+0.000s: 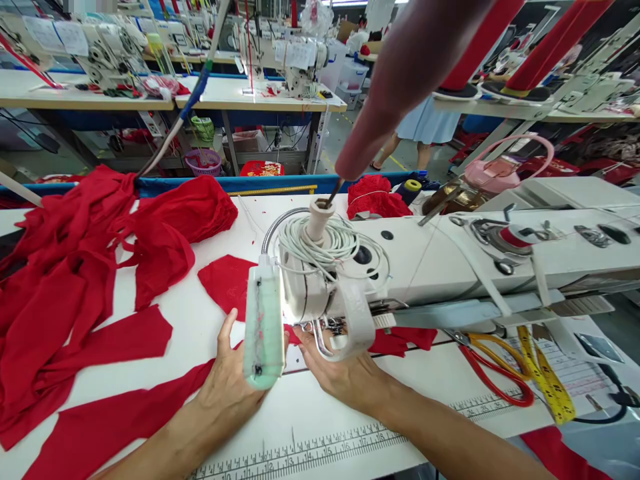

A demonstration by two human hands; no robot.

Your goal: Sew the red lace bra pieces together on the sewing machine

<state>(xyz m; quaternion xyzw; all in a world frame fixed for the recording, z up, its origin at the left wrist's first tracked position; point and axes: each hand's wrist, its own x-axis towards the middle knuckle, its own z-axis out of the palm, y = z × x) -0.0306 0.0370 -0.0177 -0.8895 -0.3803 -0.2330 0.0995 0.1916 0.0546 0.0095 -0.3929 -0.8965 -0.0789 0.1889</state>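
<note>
A white sewing machine (415, 247) stands before me, a pale green lamp (264, 327) hanging in front of its head. My left hand (220, 380) rests on the white table at the lamp's left, one digit stretched out; its other fingers are partly hidden behind the lamp. Beside it lies a red fabric piece (227, 283), and a long red strip (125, 420) runs under the wrist. Close to the presser foot (327, 327), my right hand (340, 373) has its fingertips closed on the edge of a small red fabric piece (291, 335). The machine's guard covers part of that hand.
Red fabric (55, 287) is heaped at the left. Scissors (495, 373) and a yellow tape measure (547, 380) lie at the right. A printed ruler (310, 460) runs along the table's front. A red bundle (375, 197) and dark thread cone (410, 190) sit behind the machine.
</note>
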